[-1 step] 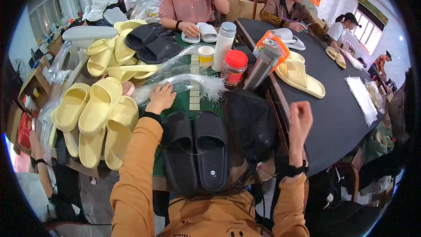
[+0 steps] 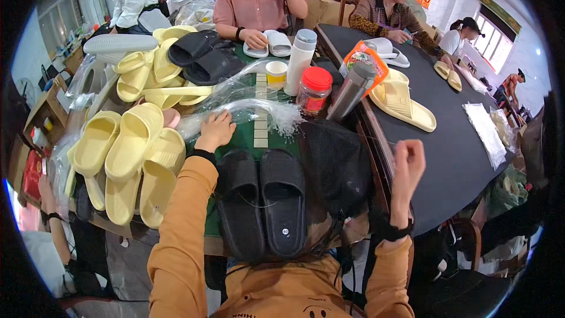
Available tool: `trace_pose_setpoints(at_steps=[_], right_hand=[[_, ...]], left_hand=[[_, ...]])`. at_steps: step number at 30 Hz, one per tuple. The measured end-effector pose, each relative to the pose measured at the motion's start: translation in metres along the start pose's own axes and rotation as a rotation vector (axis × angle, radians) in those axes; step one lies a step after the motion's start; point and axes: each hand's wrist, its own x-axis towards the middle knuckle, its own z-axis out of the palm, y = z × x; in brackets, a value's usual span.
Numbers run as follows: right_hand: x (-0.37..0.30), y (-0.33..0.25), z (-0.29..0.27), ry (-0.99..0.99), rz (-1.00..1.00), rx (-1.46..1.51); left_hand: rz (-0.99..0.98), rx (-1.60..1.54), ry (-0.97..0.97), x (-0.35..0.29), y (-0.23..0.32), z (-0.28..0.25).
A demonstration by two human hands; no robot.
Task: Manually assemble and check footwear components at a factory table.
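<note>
My left hand [image 2: 216, 129] lies on a bundle of thin clear plastic strands [image 2: 259, 109], fingers spread over its near edge. To the right, my right hand [image 2: 407, 168] is raised over the table edge with fingertips pinched together; whatever is between them is too small to make out. In front of me lies a pair of black slippers [image 2: 282, 218], side by side with toes toward me. A thin clear loop [image 2: 259, 205] runs across both, and a round white sticker sits on the right one.
Pale yellow slippers [image 2: 126, 150] are heaped at left, with black slippers [image 2: 215, 65] behind. A paper cup [image 2: 276, 75], white bottle [image 2: 301, 62], red-lidded jar [image 2: 315, 89] and steel flask [image 2: 353, 91] stand beyond the strands. A dark table [image 2: 447, 171] extends right; other people sit around.
My right hand has shifted slightly to the right and down. My left hand and the black slippers have stayed put. At far right, a beige pair of slippers has moved slightly.
</note>
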Motion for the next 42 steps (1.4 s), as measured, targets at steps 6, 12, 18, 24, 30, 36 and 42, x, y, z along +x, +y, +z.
trace_pose_setpoints(at_steps=[6, 12, 18, 24, 30, 36, 42], right_hand=[[-0.022, -0.04, -0.047, 0.328, -0.131, 0.019], [-0.042, -0.041, -0.078, 0.397, -0.221, 0.182], [-0.055, -0.055, -0.064, 0.123, -0.275, 0.217], [-0.064, -0.071, -0.058, -0.106, -0.236, 0.249], [-0.068, -0.08, -0.051, -0.469, -0.243, 0.267], [-0.067, -0.092, -0.052, -0.653, -0.25, 0.283], [-0.065, -0.093, -0.059, -0.726, -0.206, 0.325]], left_hand=[[0.001, -0.04, 0.014, -0.001, -0.005, 0.002], [-0.015, -0.066, 0.034, -0.009, 0.011, -0.003], [0.545, -0.311, 0.207, -0.007, 0.024, -0.023], [0.759, -0.485, 0.056, -0.046, 0.063, -0.067], [0.671, -0.838, 0.216, -0.142, 0.09, -0.124], [0.82, -0.997, -0.146, -0.224, 0.099, -0.114], [0.785, -1.035, -0.077, -0.247, 0.105, -0.064]])
